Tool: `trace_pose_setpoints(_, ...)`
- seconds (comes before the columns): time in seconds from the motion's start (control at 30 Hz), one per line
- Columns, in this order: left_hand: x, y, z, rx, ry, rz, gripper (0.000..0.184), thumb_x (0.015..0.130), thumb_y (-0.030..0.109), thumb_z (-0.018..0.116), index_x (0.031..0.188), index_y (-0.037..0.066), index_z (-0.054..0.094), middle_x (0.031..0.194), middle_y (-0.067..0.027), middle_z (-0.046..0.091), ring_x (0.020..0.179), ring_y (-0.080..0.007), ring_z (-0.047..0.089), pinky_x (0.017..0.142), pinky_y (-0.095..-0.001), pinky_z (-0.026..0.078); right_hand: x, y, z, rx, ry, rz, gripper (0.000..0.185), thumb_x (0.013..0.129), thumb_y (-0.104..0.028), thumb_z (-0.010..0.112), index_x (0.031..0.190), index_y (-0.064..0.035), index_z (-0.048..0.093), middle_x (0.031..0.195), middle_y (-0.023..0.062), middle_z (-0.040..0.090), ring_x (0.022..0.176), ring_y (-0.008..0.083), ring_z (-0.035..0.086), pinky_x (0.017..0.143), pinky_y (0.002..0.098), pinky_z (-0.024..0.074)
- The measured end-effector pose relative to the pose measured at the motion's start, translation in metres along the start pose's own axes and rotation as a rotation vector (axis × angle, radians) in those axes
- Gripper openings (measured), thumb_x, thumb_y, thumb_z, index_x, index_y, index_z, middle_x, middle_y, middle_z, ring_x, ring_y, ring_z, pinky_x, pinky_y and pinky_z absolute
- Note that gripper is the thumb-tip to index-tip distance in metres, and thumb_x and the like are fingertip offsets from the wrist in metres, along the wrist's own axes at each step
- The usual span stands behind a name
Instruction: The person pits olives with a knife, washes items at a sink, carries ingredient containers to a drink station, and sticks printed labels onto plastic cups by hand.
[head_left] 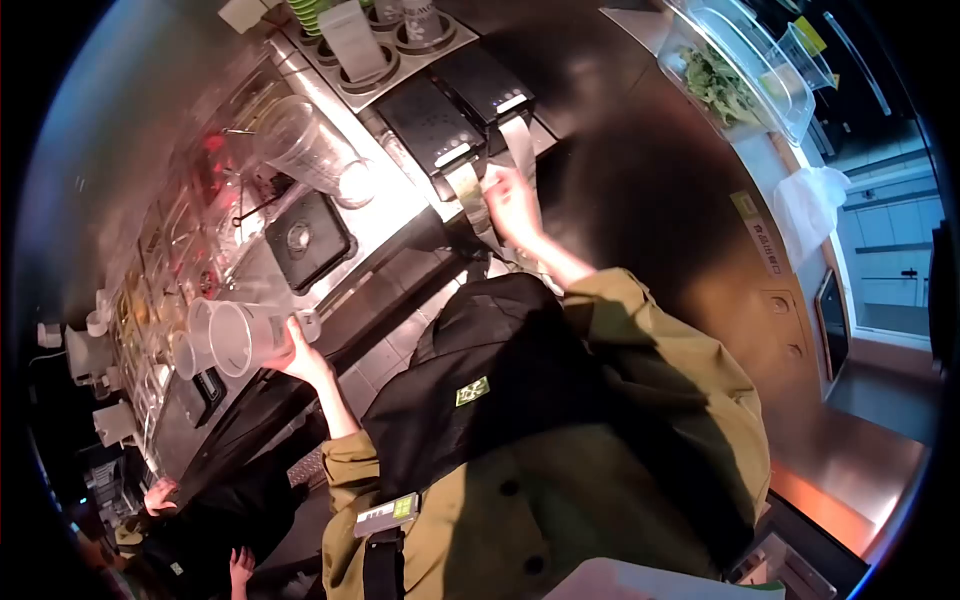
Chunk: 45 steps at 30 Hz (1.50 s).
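My left hand (297, 358) is closed round clear plastic cups (248, 338), which lie tilted over the counter's front edge with their mouths facing left. At two black label printers, one on the left (428, 122) and one on the right (484, 82), my right hand (512, 205) has its fingers pinched on a paper label strip (468, 196). That strip hangs from the left printer's slot. A second label strip (520, 146) comes out of the right printer, just behind my right hand.
A black square scale-like tray (308, 240) and a large clear jug (300, 140) stand on the counter. Cup holders (380, 85) are behind the printers. Leafy greens (718, 88) fill a clear bin. A co-worker's hand (160, 495) shows at lower left.
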<state>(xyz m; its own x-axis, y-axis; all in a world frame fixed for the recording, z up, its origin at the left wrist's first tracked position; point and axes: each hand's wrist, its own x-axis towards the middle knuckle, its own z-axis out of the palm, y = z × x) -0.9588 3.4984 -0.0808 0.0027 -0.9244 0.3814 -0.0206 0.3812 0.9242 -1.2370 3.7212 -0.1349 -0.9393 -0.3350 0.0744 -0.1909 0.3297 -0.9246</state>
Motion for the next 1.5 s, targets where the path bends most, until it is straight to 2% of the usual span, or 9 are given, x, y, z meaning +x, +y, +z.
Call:
trace_pose_setpoints(0.1, 0.012, -0.025, -0.007, 0.43, 0.137, 0.121, 0.064, 0.064, 0.017, 0.079, 0.107, -0.009, 0.04, 0.106, -0.0227, 0.05, 0.097, -0.0296, 0.052, 0.084, -0.043, 0.043, 0.071, 0.083, -0.019, -0.235, 0.379, -0.147, 0.048, 0.072, -0.001, 0.052, 0.119, -0.0027, 0.04, 0.098, 0.014, 0.056, 0.081, 0.0211, 0.056, 0.077, 0.0284, 0.0445)
trace_pose_setpoints(0.3, 0.041, -0.071, -0.004, 0.551, 0.056, 0.047, 0.066, 0.066, 0.024, 0.079, 0.106, -0.009, 0.038, 0.091, -0.0173, 0.052, 0.077, -0.0216, 0.05, 0.071, -0.034, 0.044, 0.069, 0.097, -0.069, 0.116, -0.085, 0.033, 0.044, 0.072, -0.005, 0.061, 0.112, 0.0001, 0.043, 0.081, 0.0071, 0.058, 0.078, 0.012, 0.055, 0.071, 0.025, 0.044)
trace_pose_setpoints(0.43, 0.039, -0.091, 0.001, -0.143, -0.095, -0.109, 0.067, 0.067, 0.018, 0.077, 0.111, -0.011, 0.035, 0.103, -0.0218, 0.05, 0.085, -0.0278, 0.052, 0.078, -0.0369, 0.046, 0.02, 0.097, -0.095, -0.398, -0.013, -0.05, 0.036, 0.073, -0.013, 0.061, 0.106, -0.0027, 0.049, 0.085, 0.0085, 0.059, 0.077, 0.0189, 0.057, 0.072, 0.0307, 0.0458)
trace_pose_setpoints(0.6, -0.006, -0.115, -0.015, 0.775, 0.133, 0.341, 0.065, 0.075, 0.021, 0.07, 0.122, -0.008, 0.036, 0.115, -0.0233, 0.042, 0.104, -0.0309, 0.045, 0.089, -0.0386, 0.039, -0.003, 0.06, -0.021, -0.303, -0.044, -0.209, 0.041, 0.072, -0.008, 0.057, 0.111, -0.0034, 0.049, 0.099, 0.0109, 0.056, 0.094, 0.0225, 0.053, 0.082, 0.0307, 0.043)
trace_pose_setpoints(0.77, -0.086, -0.018, 0.003, 0.466, -0.265, 0.11, 0.033, 0.083, 0.01, 0.057, 0.113, 0.0, 0.049, 0.109, -0.0129, 0.05, 0.099, -0.0229, 0.048, 0.09, -0.0329, 0.037, -0.001, 0.071, 0.036, 0.367, -0.166, 0.186, 0.037, 0.072, 0.002, 0.059, 0.107, 0.004, 0.046, 0.075, 0.0039, 0.056, 0.068, 0.0107, 0.053, 0.065, 0.0206, 0.044)
trace_pose_setpoints(0.83, -0.092, -0.012, 0.017, 0.215, -0.556, -0.123, 0.018, 0.081, 0.006, 0.058, 0.099, 0.001, 0.058, 0.093, -0.0093, 0.06, 0.085, -0.0164, 0.056, 0.078, -0.0257, 0.044, -0.008, 0.108, 0.03, 0.429, -0.191, -0.17, 0.027, 0.077, 0.0, 0.059, 0.102, 0.002, 0.048, 0.072, 0.0023, 0.055, 0.063, 0.0077, 0.052, 0.059, 0.0191, 0.0426)
trace_pose_setpoints(0.97, -0.126, -0.009, 0.086, -0.096, -1.092, -0.441, 0.029, 0.084, 0.009, 0.057, 0.111, -0.001, 0.053, 0.111, -0.0095, 0.057, 0.102, -0.0144, 0.053, 0.089, -0.027, 0.041, -0.038, 0.012, -0.034, 0.756, -0.292, 0.336, 0.019, 0.078, -0.003, 0.059, 0.095, -0.0016, 0.051, 0.076, 0.0, 0.055, 0.065, 0.0064, 0.052, 0.058, 0.0182, 0.0418)
trace_pose_setpoints(1.1, -0.163, -0.035, 0.148, -0.2, -1.169, -1.013, 0.049, 0.091, 0.035, 0.045, 0.131, 0.01, 0.034, 0.101, -0.0133, 0.059, 0.087, -0.0168, 0.057, 0.075, -0.0258, 0.046, -0.039, -0.024, -0.055, 0.605, -0.386, 0.234, 0.016, 0.079, -0.005, 0.058, 0.094, 0.0, 0.057, 0.08, 0.0034, 0.06, 0.071, 0.0085, 0.055, 0.065, 0.0209, 0.0448)
trace_pose_setpoints(1.5, -0.141, 0.018, 0.179, -0.656, -0.991, -1.577, 0.037, 0.088, 0.032, 0.044, 0.116, 0.007, 0.047, 0.112, -0.0061, 0.053, 0.104, -0.0181, 0.049, 0.088, -0.0353, 0.04, -0.025, -0.043, -0.066, -0.119, -0.34, -0.204, 0.014, 0.078, -0.004, 0.059, 0.09, 0.0019, 0.061, 0.079, 0.0108, 0.063, 0.072, 0.0167, 0.06, 0.064, 0.0272, 0.0478)
